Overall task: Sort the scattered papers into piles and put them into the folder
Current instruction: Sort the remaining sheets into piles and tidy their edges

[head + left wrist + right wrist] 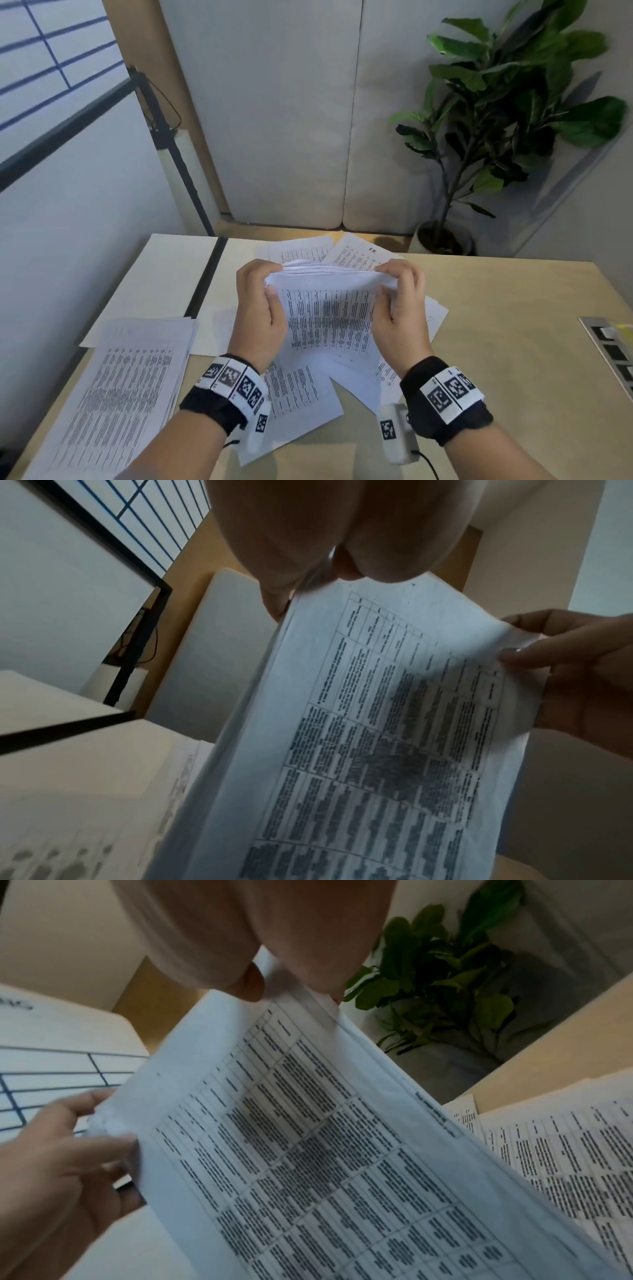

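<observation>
I am gripping a bundle of papers (329, 308) by its top corners, left hand (258, 308) and right hand (400, 308) both pinching it above the worktop (513, 342), squaring it mid-sort; next I judge it should join the pile (113, 394) at my left.

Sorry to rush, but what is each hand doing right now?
Left hand: gripping the stack of papers.
Right hand: gripping the same stack.

two hands (260, 308) (400, 308), one held sheaf (329, 315), one sorted pile (120, 383), one plant (507, 102)
</observation>
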{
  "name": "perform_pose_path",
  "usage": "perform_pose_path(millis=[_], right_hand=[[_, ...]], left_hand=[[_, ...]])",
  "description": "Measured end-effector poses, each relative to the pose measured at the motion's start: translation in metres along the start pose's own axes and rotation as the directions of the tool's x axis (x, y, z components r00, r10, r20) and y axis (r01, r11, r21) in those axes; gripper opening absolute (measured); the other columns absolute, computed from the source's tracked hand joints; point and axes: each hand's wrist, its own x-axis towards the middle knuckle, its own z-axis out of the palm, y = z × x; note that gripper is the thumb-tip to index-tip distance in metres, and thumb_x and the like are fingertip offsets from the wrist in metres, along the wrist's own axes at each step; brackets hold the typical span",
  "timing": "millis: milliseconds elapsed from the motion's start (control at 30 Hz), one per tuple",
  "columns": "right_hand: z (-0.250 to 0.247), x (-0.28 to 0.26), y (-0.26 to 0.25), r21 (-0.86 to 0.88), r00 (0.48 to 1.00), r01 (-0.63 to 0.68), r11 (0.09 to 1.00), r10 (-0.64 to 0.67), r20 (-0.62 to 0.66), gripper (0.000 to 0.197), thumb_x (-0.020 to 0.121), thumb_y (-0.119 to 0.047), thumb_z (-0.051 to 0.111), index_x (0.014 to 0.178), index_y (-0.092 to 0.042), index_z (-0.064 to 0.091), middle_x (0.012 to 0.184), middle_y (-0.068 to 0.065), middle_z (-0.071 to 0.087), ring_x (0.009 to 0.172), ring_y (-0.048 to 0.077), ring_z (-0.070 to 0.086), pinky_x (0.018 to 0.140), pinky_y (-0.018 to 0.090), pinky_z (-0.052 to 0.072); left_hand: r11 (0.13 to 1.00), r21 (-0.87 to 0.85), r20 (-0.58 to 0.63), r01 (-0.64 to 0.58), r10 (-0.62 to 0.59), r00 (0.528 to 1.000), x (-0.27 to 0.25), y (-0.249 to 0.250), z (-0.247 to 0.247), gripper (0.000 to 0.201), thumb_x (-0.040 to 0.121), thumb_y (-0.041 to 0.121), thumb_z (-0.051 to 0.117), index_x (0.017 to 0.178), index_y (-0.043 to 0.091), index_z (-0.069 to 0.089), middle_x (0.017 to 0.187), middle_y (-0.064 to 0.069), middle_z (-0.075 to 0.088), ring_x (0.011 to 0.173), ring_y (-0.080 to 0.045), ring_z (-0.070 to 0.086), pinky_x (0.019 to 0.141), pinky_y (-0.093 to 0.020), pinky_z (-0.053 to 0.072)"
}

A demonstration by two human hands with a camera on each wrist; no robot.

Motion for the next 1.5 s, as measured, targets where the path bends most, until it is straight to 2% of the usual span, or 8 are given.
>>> perform_pose_path(millis=[233, 433, 633, 833, 967, 1067, 1300, 1500], right_hand=[[-0.001, 0.003, -0.003, 0.168, 0.986, -0.125, 0.978, 0.103, 0.134, 0.068, 0.096, 0.011, 0.044, 0.137, -0.043, 0.038, 0.131, -0.004, 0.042, 0.127, 0.015, 0.047, 0.111, 0.032, 0.043], [-0.008, 0.009, 0.0, 0.042, 0.986, -0.062, 0.997, 0.055, 0.156, 0.078, 0.092, 0.019, 0.034, 0.142, -0.04, 0.05, 0.123, 0.003, 0.037, 0.114, 0.006, 0.044, 0.099, 0.003, 0.033], [0.001, 0.008, 0.001, -0.042, 0.992, -0.056, 0.998, 0.06, 0.107, 0.067, 0.082, 0.021, 0.034, 0.125, -0.024, 0.057, 0.127, -0.003, 0.033, 0.123, 0.017, 0.046, 0.116, 0.025, 0.036], [0.0, 0.01, -0.003, -0.017, 0.997, -0.043, 0.999, 0.044, 0.063, 0.052, 0.087, 0.02, 0.034, 0.118, -0.015, 0.057, 0.127, 0.001, 0.039, 0.128, 0.002, 0.042, 0.117, 0.017, 0.033], [-0.002, 0.011, 0.001, 0.123, 0.991, -0.111, 0.986, 0.099, 0.095, 0.055, 0.094, 0.012, 0.046, 0.132, -0.027, 0.043, 0.13, 0.002, 0.043, 0.126, 0.011, 0.051, 0.112, 0.036, 0.046], [-0.007, 0.011, 0.006, 0.356, 0.963, -0.254, 0.899, 0.199, 0.184, 0.08, 0.093, 0.016, 0.052, 0.147, -0.035, 0.024, 0.125, 0.006, 0.056, 0.109, 0.013, 0.065, 0.092, 0.024, 0.055], [-0.003, 0.006, 0.047, 0.146, 0.785, -0.574, 0.805, 0.491, 0.379, 0.041, 0.097, 0.009, 0.055, 0.123, -0.02, 0.066, 0.114, -0.007, 0.079, 0.11, 0.009, 0.072, 0.108, 0.049, 0.052], [-0.002, 0.008, 0.053, 0.192, 0.762, -0.608, 0.771, 0.498, 0.414, 0.046, 0.098, 0.013, 0.047, 0.122, -0.021, 0.068, 0.118, -0.006, 0.078, 0.115, 0.012, 0.071, 0.105, 0.037, 0.052]], left_hand=[[0.968, -0.133, 0.116, 0.215, -0.2, 0.973, -0.001, -0.001, 0.01, 0.053, 0.102, 0.008, 0.04, 0.13, 0.051, 0.029, 0.134, -0.001, 0.041, 0.114, -0.05, 0.051, 0.106, -0.057, 0.044], [0.991, -0.076, 0.08, 0.113, -0.106, 0.991, 0.004, -0.001, 0.008, 0.066, 0.102, -0.004, 0.039, 0.141, 0.049, 0.037, 0.128, 0.0, 0.035, 0.108, 0.008, 0.046, 0.094, -0.001, 0.034], [0.996, -0.034, 0.074, 0.085, -0.083, 0.994, 0.005, 0.003, 0.01, 0.06, 0.099, -0.01, 0.039, 0.138, 0.034, 0.05, 0.126, -0.005, 0.03, 0.097, 0.017, 0.043, 0.085, 0.004, 0.032], [0.996, -0.012, 0.027, 0.089, -0.089, 0.996, 0.008, 0.006, 0.01, 0.041, 0.097, -0.014, 0.04, 0.125, 0.011, 0.055, 0.128, -0.011, 0.033, 0.104, 0.028, 0.038, 0.089, 0.008, 0.025], [0.996, -0.029, 0.019, 0.09, -0.089, 0.996, 0.009, 0.005, 0.007, 0.045, 0.096, -0.016, 0.038, 0.124, 0.016, 0.053, 0.127, -0.008, 0.033, 0.108, 0.025, 0.038, 0.091, 0.007, 0.027], [0.995, -0.038, 0.017, 0.089, -0.088, 0.996, 0.009, 0.002, 0.006, 0.045, 0.098, -0.012, 0.037, 0.122, 0.024, 0.05, 0.128, -0.008, 0.036, 0.115, 0.021, 0.037, 0.099, 0.003, 0.026], [0.971, -0.18, 0.008, 0.157, -0.158, 0.987, 0.009, -0.015, 0.01, 0.04, 0.103, 0.0, 0.04, 0.131, 0.028, 0.035, 0.126, -0.004, 0.046, 0.108, -0.008, 0.054, 0.099, -0.026, 0.045], [0.791, -0.231, 0.333, 0.566, -0.483, 0.81, -0.008, -0.048, 0.013, 0.06, 0.093, -0.007, 0.055, 0.135, 0.028, 0.029, 0.111, -0.001, 0.063, 0.083, -0.016, 0.061, 0.069, -0.025, 0.051]])
